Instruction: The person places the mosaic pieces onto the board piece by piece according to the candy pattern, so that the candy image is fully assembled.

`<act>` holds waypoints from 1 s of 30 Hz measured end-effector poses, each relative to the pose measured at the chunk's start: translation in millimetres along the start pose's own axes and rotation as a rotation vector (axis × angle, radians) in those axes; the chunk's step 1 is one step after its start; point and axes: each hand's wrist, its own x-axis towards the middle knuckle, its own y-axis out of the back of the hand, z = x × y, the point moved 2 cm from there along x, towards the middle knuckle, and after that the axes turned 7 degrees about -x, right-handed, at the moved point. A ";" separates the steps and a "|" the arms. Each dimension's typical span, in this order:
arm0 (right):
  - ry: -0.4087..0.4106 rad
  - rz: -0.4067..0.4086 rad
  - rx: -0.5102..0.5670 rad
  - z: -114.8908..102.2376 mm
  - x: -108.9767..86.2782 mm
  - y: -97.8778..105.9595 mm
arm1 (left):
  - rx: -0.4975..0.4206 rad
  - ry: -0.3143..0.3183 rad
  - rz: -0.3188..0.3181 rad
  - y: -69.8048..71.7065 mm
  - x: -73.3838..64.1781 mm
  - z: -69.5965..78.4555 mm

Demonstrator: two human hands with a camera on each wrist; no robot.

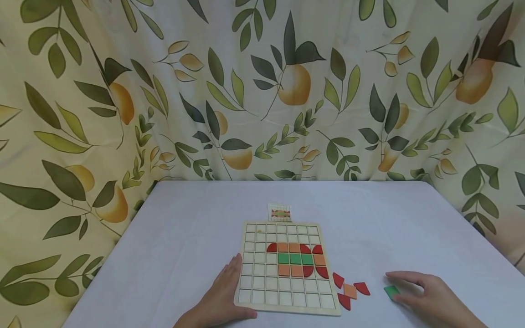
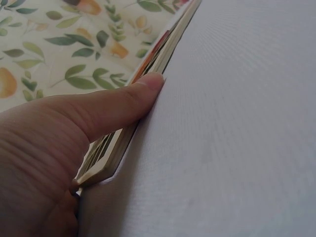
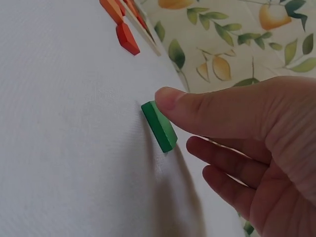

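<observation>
My left hand (image 1: 219, 291) lies at the near left corner of a pale wooden grid board (image 1: 260, 283), fingers fairly straight along its left side. In the left wrist view, the thumb (image 2: 123, 101) rests along the board's front edge. Red, orange and green pieces sit in the board's upper right squares. At the right, my right hand (image 1: 434, 294) is over a green square tile (image 1: 391, 291). Its thumb (image 3: 197, 108) touches the tile's corner, while the index finger arches apart from it in the head view. Other fingers are loosely curled.
Between board and right hand lie an orange square (image 1: 350, 291) and several loose red quarter-round pieces (image 1: 362, 288). A small pattern card (image 1: 280, 212) stands at the board's far edge. A fruit-print curtain (image 1: 262, 136) hangs behind the white-covered table (image 1: 184, 228).
</observation>
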 end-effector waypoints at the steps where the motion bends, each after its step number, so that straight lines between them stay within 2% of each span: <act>1: -0.012 -0.013 0.002 0.9 -0.2 0.0 | 0.003 -0.004 0.001 0.1 -0.2 -0.1; 3: -0.037 -0.036 0.001 2.6 -0.3 0.3 | 0.004 -0.006 0.002 0.2 -0.4 -0.1; 7: -0.031 -0.057 -0.023 4.8 0.0 1.1 | -0.010 0.007 -0.001 -0.1 0.3 -0.1; 18: 0.081 -0.077 -0.009 12.1 0.7 1.5 | -0.008 0.000 0.002 0.2 -0.7 -0.2; 27: 0.185 -0.104 0.036 14.9 -1.0 1.5 | -0.009 0.011 -0.005 1.9 -1.3 2.6; 30: 0.209 -0.105 0.022 14.2 -2.1 1.1 | -0.017 0.024 -0.011 1.5 -0.2 2.7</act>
